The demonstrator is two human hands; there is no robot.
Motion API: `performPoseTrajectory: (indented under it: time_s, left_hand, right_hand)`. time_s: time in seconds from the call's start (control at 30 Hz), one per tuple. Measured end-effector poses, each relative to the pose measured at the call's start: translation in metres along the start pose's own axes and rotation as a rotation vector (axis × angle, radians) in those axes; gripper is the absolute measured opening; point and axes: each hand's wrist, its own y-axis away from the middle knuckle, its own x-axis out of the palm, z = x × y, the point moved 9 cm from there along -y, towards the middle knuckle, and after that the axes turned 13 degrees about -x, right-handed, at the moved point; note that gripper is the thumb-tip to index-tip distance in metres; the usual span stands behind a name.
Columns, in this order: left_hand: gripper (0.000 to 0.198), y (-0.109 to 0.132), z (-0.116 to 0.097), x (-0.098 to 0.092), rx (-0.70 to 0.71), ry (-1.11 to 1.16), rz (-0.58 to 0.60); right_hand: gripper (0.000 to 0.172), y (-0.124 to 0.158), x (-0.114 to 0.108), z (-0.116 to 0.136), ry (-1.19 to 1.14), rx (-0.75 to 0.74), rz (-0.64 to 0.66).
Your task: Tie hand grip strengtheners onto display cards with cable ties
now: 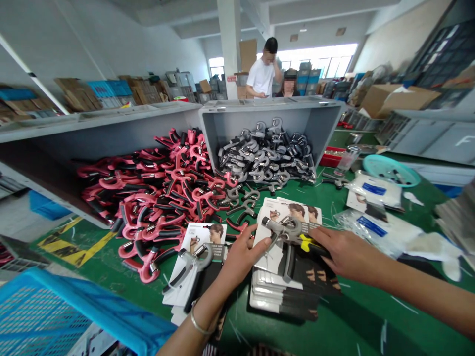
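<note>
My left hand (243,254) has its fingers closed on the left edge of a printed card (265,237) on top of a card stack. A grey and black hand grip (289,267) lies across that card. My right hand (336,249) is wrapped round yellow and black pliers (307,243), whose jaws reach the grey hand grip. To the left, another card (178,291) bears a second grey hand grip (202,257) with a white tie on it.
Tipped grey crates hold red hand grips (148,217) and grey hand grips (260,158). A blue basket (122,316) stands front left. At right are plastic-wrapped packets (374,190) and a turquoise dish (411,173). Two people (261,76) are behind the crates.
</note>
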Motion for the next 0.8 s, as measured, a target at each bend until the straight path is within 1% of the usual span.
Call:
performPoseTrajectory:
  time_s: [0.07,0.13,0.2,0.27,0.4,0.53,0.7,0.8]
  left_hand:
    - [0.067,0.0,-0.001,-0.001,-0.002,0.01,0.001]
    - [0.067,0.001,-0.002,0.001,-0.005,0.02,0.025]
    - [0.066,0.002,-0.004,0.003,-0.006,0.031,0.056]
    - [0.065,0.002,-0.005,0.003,-0.004,0.019,0.052]
    - [0.062,0.002,-0.006,-0.001,0.017,-0.035,0.002]
    - [0.062,0.001,-0.005,0.001,0.012,-0.015,0.035]
    - [0.064,0.0,-0.001,0.003,-0.022,-0.002,0.034]
    - [0.064,0.0,-0.001,0.004,-0.018,-0.014,0.043]
  right_hand:
    - [0.032,-0.003,-0.005,0.009,0.049,-0.104,-0.033]
    - [0.047,-0.008,-0.013,0.019,0.164,-0.187,-0.075]
    - [0.062,-0.015,-0.018,0.024,0.278,-0.216,-0.101]
    - [0.07,-0.021,-0.019,0.026,0.344,-0.204,-0.107]
    - [0.07,-0.027,-0.011,0.028,0.354,-0.2,-0.092]
    - [0.072,-0.024,-0.008,0.03,0.323,-0.219,-0.092]
    - [0.073,-0.019,-0.011,0.031,0.322,-0.256,-0.11]
    - [0.077,-0.02,-0.012,0.034,0.313,-0.268,-0.112]
